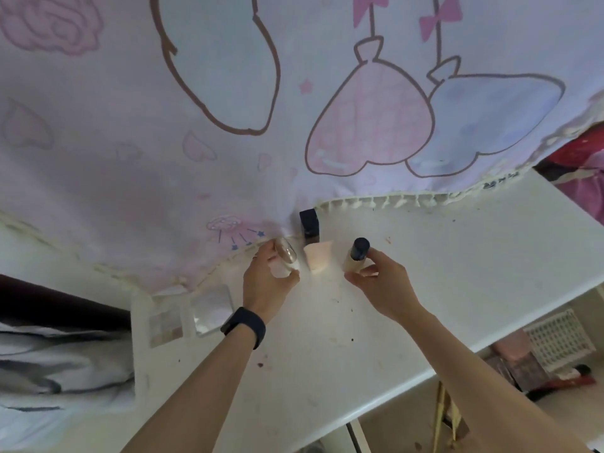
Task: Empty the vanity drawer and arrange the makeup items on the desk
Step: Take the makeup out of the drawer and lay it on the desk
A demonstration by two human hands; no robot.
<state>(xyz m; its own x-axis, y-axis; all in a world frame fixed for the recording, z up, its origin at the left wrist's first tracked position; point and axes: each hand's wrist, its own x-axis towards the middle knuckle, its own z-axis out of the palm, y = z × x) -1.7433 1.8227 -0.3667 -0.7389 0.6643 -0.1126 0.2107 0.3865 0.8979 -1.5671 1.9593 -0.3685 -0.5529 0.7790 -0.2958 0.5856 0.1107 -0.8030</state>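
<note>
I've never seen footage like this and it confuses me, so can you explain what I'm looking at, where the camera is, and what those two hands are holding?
There is no machine here, and only one picture. It comes from a wide-angle camera worn on a person's head, looking forward and down, so the two bare arms reaching in are that person's own. Below them is a white desk, and a pale cloth printed with cartoon shapes reaches down to its far side. The left hand, with a black wristband, holds a small clear-capped bottle. The right hand holds a beige bottle with a dark round cap. Between them stands a pale pink tube, with a dark square bottle just behind it. These makeup items are grouped near the cloth's edge.
</note>
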